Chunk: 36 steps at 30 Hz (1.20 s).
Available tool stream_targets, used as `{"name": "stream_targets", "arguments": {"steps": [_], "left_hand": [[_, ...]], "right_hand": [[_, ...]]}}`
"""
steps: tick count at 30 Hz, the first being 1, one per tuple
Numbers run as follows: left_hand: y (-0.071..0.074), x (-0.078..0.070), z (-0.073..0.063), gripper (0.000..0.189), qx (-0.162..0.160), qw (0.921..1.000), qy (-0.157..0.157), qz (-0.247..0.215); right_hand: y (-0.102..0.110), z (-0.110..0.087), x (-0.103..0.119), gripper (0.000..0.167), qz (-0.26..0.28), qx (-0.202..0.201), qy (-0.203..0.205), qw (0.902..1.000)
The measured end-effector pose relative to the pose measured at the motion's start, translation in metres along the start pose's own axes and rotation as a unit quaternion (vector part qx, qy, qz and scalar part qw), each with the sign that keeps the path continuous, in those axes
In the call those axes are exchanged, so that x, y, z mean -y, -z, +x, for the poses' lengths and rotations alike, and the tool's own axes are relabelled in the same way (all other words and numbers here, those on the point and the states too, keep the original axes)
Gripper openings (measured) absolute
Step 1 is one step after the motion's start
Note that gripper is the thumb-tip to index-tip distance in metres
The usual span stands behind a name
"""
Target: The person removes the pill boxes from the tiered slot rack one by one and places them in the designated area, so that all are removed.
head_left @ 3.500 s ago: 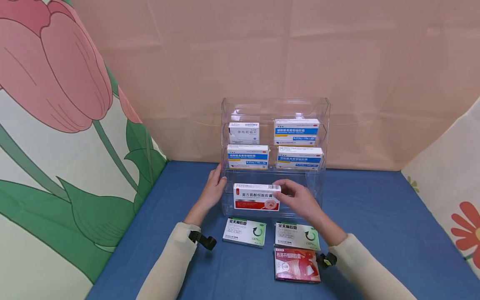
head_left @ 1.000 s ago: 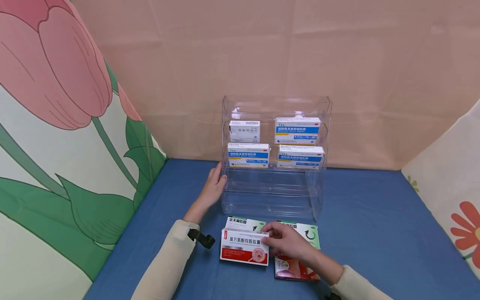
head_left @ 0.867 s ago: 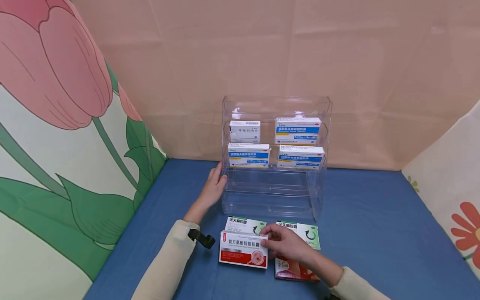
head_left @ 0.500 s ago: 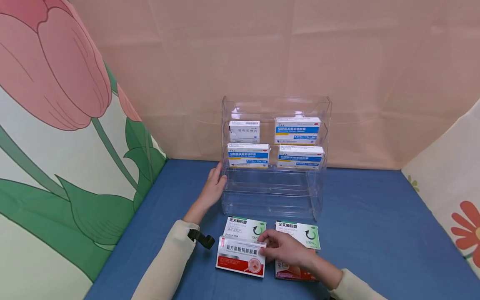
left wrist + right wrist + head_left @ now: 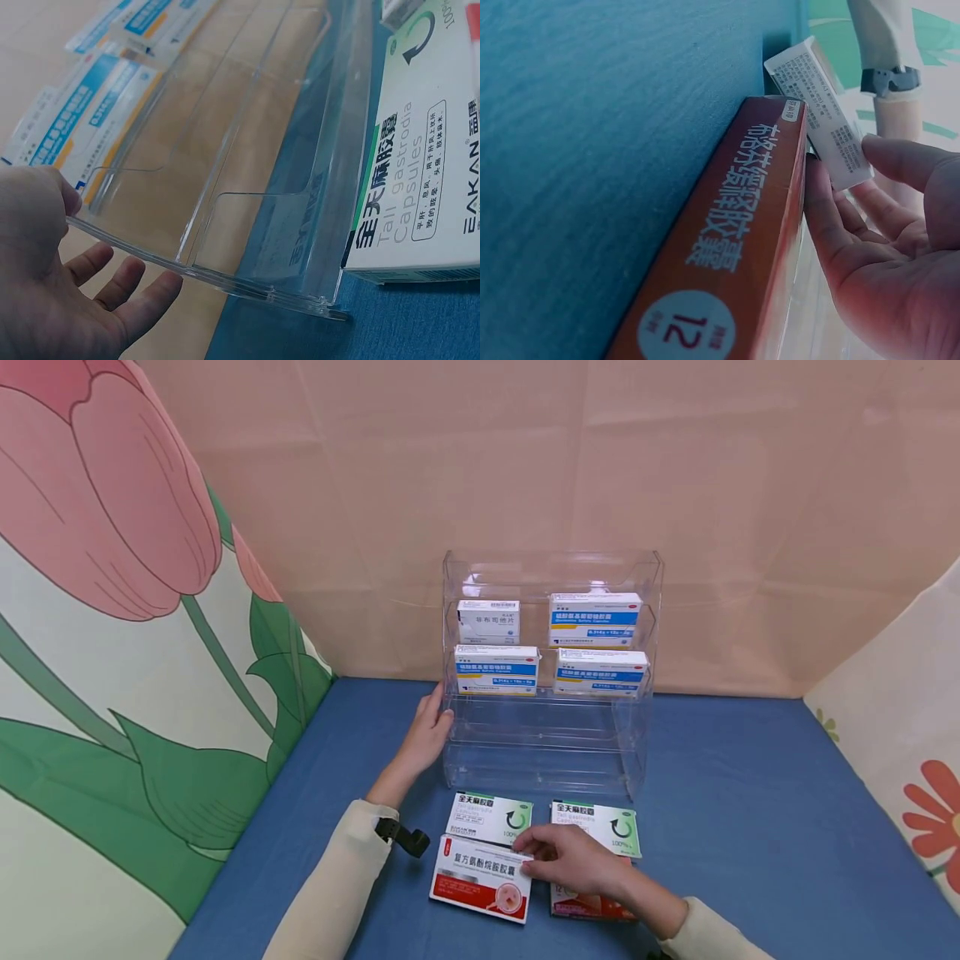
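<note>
My right hand (image 5: 573, 858) pinches the right end of a red-and-white medicine box (image 5: 480, 877), thumb on its front face. This box lies low at the blue cloth, slightly turned, right in front of a green-and-white capsule box (image 5: 489, 818). In the right wrist view, thumb and fingers (image 5: 889, 157) stand either side of its white end (image 5: 821, 112). My left hand (image 5: 426, 735) rests against the left side of a clear tiered display rack (image 5: 540, 768). Seen from the left wrist, its fingers (image 5: 124, 283) are spread loosely along the rack's side edge.
Blue-and-white medicine boxes (image 5: 497, 671) and a small white box (image 5: 489, 623) stand in the rack's upper tiers. A second green-and-white box (image 5: 600, 827) lies front right. Below it is a red medicine box (image 5: 727, 225), partly hidden by my right hand in the head view.
My right hand has brought the red-and-white box out of the rack's lower part, down and toward me, and laid it flatter at the cloth. The left hand stays at the rack.
</note>
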State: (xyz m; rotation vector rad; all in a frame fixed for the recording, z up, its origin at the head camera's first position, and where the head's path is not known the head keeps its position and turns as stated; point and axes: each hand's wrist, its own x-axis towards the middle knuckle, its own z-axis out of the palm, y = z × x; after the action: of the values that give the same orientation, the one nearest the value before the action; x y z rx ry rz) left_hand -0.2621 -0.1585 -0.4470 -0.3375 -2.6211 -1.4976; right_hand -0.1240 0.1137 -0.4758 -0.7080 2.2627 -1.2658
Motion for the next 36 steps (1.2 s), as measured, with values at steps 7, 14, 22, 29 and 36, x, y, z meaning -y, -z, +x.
{"name": "stream_targets", "arguments": {"steps": [7,14,22,29,36], "left_hand": [[0.000,-0.001,-0.001,0.064,0.003,1.0000,0.007,-0.002],[-0.001,0.000,0.000,0.064,0.002,1.0000,0.003,0.002],[0.000,-0.001,-0.001,0.064,0.002,1.0000,0.007,-0.001],[0.000,-0.003,-0.001,0.064,0.001,1.0000,0.006,0.000],[0.000,-0.002,0.000,0.064,-0.004,1.0000,0.004,0.001]], "right_hand": [[0.001,0.002,-0.002,0.022,-0.022,0.003,0.011,0.9997],[0.009,0.000,0.000,0.023,-0.045,-0.018,0.014,0.9987],[0.035,-0.005,0.004,0.026,-0.058,-0.070,-0.005,0.9958],[0.062,-0.010,0.011,0.025,-0.074,-0.126,-0.009,0.9893],[0.082,-0.012,0.019,0.028,-0.074,-0.155,-0.018,0.9849]]}}
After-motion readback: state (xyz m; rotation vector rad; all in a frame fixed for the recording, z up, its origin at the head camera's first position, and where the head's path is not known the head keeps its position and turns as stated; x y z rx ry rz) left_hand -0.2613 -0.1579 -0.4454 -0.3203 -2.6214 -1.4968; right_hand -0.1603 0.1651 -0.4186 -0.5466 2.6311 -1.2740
